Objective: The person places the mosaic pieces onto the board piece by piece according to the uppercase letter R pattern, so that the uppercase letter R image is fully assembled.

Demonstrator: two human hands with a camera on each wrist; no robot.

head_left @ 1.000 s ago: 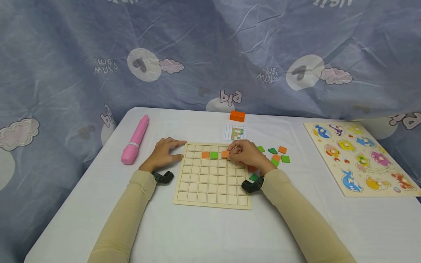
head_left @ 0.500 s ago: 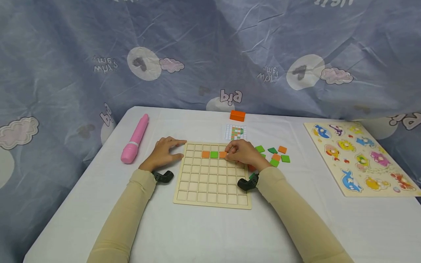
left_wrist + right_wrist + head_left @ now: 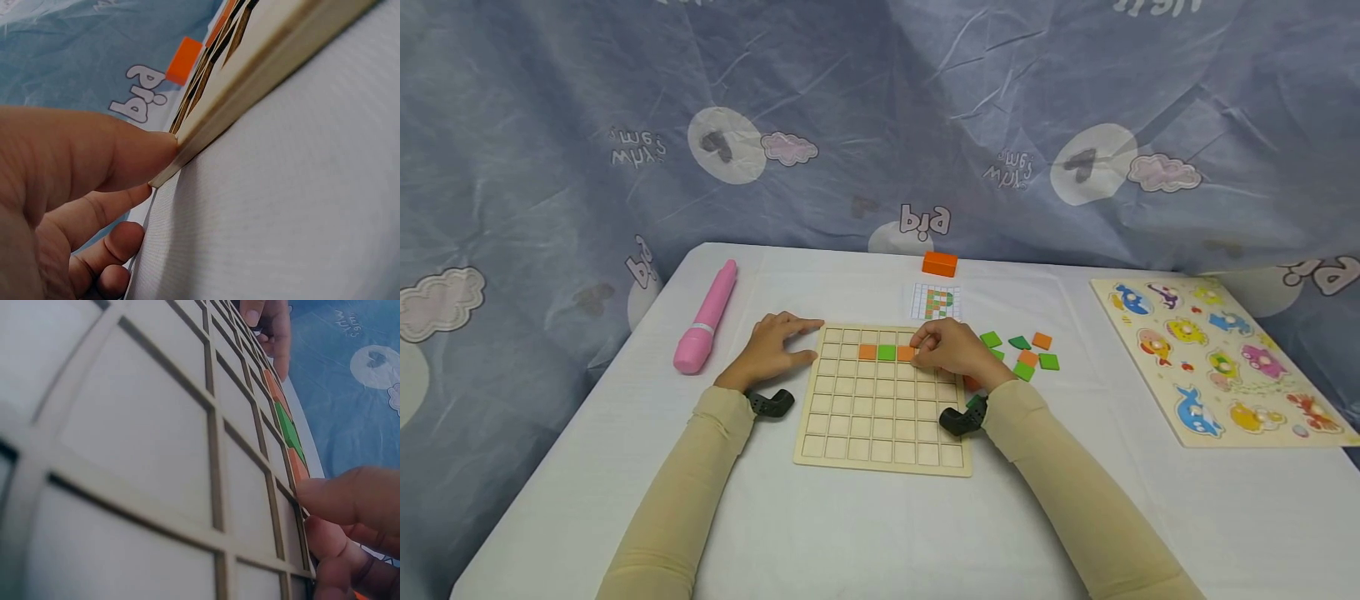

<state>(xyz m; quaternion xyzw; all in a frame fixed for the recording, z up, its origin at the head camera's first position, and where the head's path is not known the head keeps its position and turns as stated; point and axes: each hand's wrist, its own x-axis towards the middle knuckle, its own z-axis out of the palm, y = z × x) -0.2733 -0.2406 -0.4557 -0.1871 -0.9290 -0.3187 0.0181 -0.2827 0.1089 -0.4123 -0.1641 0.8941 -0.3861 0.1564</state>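
A wooden grid board (image 3: 883, 408) lies on the white table. In one of its upper rows sit an orange square tile (image 3: 867, 352), a green square tile (image 3: 887, 352) and a second orange tile (image 3: 906, 353), side by side. My right hand (image 3: 951, 348) holds that second orange tile at its right edge; in the right wrist view the thumb (image 3: 331, 495) touches it, and curled fingers partly hide the grip. At the board's upper left corner, my left hand (image 3: 767, 352) rests thumb and forefinger against the edge, fingers fairly straight; the left wrist view shows the thumb (image 3: 134, 153) there.
Several loose green and orange tiles (image 3: 1048, 362) lie right of the board. Behind it are a pattern card (image 3: 936, 302) and an orange block (image 3: 940, 264). A pink wand-shaped object (image 3: 706, 318) lies left; an animal puzzle board (image 3: 1221, 367) lies far right.
My right hand has shifted slightly left, bringing the orange tile up to the green one. The left hand stays at the board's corner.
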